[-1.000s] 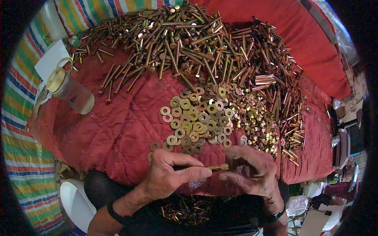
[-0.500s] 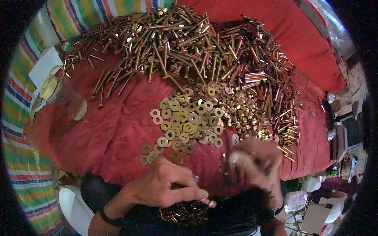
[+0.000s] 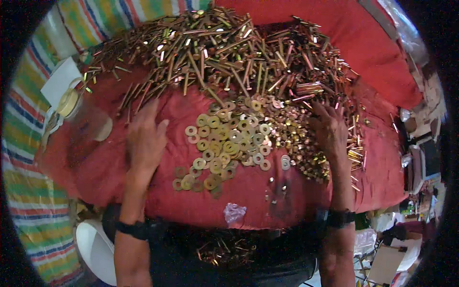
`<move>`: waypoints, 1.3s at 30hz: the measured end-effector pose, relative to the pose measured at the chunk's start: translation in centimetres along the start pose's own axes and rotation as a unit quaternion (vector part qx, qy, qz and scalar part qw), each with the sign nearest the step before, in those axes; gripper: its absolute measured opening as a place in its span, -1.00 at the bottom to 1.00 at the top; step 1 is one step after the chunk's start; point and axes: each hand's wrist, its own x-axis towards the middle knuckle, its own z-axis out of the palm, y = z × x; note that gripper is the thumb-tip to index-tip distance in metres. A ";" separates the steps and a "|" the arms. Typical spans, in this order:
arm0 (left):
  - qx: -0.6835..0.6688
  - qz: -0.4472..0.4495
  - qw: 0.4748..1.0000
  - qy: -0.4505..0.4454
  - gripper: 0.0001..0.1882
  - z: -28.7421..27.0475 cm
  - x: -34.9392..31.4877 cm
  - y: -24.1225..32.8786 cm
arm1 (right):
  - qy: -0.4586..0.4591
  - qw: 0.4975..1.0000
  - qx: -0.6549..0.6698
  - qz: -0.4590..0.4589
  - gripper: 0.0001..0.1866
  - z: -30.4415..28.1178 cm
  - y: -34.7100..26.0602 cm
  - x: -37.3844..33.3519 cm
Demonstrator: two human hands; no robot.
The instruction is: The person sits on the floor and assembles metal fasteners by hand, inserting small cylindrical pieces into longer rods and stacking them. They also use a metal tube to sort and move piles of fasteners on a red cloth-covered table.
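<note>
My left hand is over the red cloth with its fingers stretched apart, close to the lower edge of a heap of long gold-coloured bolts. Nothing shows in it. At the right, my right hand reaches with spread fingers into slim metal tubes beside a pile of small gold nuts; its fingertips are partly lost among them. Between the hands lies a spread of flat washers. Several bolts with parts on them lie in my lap.
A clear jar with a yellowish lid lies at the left by a white card. A crumpled plastic scrap sits at the cloth's near edge. Striped fabric borders the left; a white chair stands below. Boxes crowd the lower right.
Both hands have moved away from my lap, the left up toward the bolts and the right up to the tubes. The small bolt piece is gone from my left fingers. The plastic scrap is now uncovered.
</note>
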 end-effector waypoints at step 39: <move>-0.588 -0.334 0.703 -0.221 -0.83 -7.1 0.5 4.5 | -0.194 0.929 0.314 -0.017 -0.80 -6.5 -13.8 -2.9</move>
